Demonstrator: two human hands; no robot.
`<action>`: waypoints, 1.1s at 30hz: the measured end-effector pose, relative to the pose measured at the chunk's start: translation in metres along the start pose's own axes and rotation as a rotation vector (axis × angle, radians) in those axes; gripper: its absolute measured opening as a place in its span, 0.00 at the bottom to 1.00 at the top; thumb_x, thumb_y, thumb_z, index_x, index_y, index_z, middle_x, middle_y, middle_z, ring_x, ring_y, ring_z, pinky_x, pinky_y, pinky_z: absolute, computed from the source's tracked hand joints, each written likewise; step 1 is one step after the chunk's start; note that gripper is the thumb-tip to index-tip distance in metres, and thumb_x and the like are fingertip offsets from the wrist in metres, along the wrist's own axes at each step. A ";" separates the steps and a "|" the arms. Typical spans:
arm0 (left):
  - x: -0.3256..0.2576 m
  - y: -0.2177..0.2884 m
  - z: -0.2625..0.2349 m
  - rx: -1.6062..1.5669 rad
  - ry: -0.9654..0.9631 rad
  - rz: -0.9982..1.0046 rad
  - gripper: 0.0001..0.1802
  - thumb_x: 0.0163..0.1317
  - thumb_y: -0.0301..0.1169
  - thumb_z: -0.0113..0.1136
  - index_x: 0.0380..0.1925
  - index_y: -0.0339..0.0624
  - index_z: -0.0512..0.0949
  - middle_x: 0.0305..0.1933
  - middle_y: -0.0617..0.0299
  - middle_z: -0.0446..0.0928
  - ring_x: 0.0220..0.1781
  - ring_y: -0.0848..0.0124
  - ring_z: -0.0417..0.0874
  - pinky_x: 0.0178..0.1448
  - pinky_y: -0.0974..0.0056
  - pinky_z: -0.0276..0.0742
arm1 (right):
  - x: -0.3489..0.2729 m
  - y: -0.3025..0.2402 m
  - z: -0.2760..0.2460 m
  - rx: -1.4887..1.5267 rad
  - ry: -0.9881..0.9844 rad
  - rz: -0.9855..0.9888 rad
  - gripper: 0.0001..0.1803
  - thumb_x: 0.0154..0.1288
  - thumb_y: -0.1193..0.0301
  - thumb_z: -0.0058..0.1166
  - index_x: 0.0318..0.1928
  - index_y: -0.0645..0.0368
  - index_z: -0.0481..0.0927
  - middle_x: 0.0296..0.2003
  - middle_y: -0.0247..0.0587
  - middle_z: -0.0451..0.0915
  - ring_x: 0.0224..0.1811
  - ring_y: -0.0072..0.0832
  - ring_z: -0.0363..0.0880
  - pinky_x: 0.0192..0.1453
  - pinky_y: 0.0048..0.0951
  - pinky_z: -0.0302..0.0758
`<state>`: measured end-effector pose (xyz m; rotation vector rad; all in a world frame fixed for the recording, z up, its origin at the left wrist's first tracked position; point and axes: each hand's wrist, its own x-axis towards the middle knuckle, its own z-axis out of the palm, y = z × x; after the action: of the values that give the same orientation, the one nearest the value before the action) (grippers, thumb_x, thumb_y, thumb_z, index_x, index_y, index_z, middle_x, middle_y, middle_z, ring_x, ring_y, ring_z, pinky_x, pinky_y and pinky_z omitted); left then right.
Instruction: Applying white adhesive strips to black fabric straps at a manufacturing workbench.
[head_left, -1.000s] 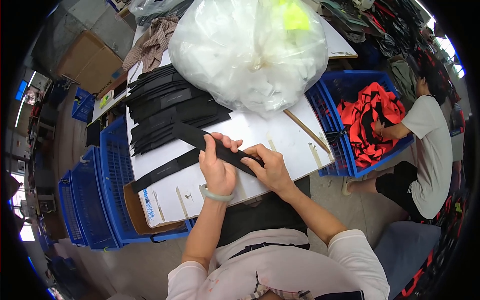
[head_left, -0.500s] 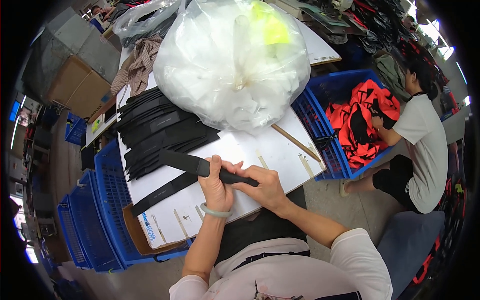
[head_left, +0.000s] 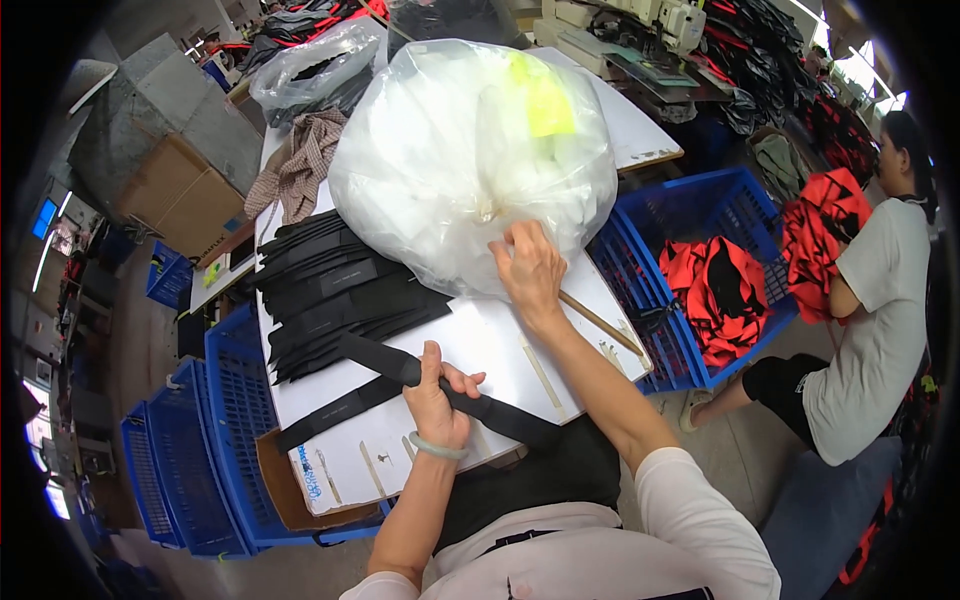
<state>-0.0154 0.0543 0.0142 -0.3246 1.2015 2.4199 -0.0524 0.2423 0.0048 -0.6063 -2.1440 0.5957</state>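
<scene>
A long flat black fabric strap [head_left: 505,416] lies slantwise across my left hand [head_left: 440,405]. My left fingers are closed round its middle, thumb up, and its near end hangs toward my lap. My right hand [head_left: 533,268] is at the front of a big, bulging clear plastic bag [head_left: 430,150], its fingers curled against the film. White contents and a bright yellow patch show through the bag. Left of it, several black straps [head_left: 340,285] are piled in overlapping rows. One more strap [head_left: 335,412] lies apart, nearer me on the white table [head_left: 385,450].
A wooden stick [head_left: 602,323] lies at the table's right edge. Beyond it a blue crate [head_left: 700,205] holds red-and-black fabric, and a co-worker [head_left: 870,320] sits there holding more. Blue crates [head_left: 225,450] stand at the left. A checked cloth [head_left: 300,165] lies at the far left.
My right hand has let go of the strap and moved up and away to the plastic bag. My left hand still holds the strap. The co-worker has lifted red-and-black fabric out of the crate.
</scene>
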 end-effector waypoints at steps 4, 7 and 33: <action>0.000 0.007 -0.016 -0.016 -0.021 -0.014 0.16 0.63 0.40 0.64 0.27 0.43 0.69 0.12 0.63 0.66 0.11 0.69 0.71 0.32 0.57 0.82 | -0.005 0.010 -0.023 0.145 -0.127 0.160 0.10 0.54 0.71 0.64 0.34 0.62 0.78 0.32 0.41 0.79 0.32 0.38 0.82 0.33 0.37 0.75; 0.002 0.006 -0.022 0.022 -0.107 -0.053 0.13 0.62 0.36 0.64 0.32 0.39 0.72 0.14 0.63 0.68 0.12 0.71 0.71 0.32 0.60 0.82 | -0.026 0.010 -0.069 0.535 -0.305 0.479 0.08 0.58 0.73 0.62 0.31 0.63 0.77 0.29 0.40 0.81 0.28 0.30 0.83 0.29 0.29 0.77; -0.027 0.004 -0.026 0.148 -0.478 -0.035 0.22 0.54 0.20 0.63 0.51 0.25 0.75 0.28 0.57 0.78 0.20 0.75 0.74 0.27 0.72 0.74 | -0.094 -0.041 -0.119 0.616 -0.674 -0.051 0.20 0.52 0.76 0.66 0.47 0.66 0.80 0.38 0.46 0.81 0.36 0.37 0.82 0.38 0.32 0.78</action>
<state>0.0072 0.0241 0.0117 0.2637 1.1271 2.1862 0.0866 0.1791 0.0421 0.0072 -2.3658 1.5179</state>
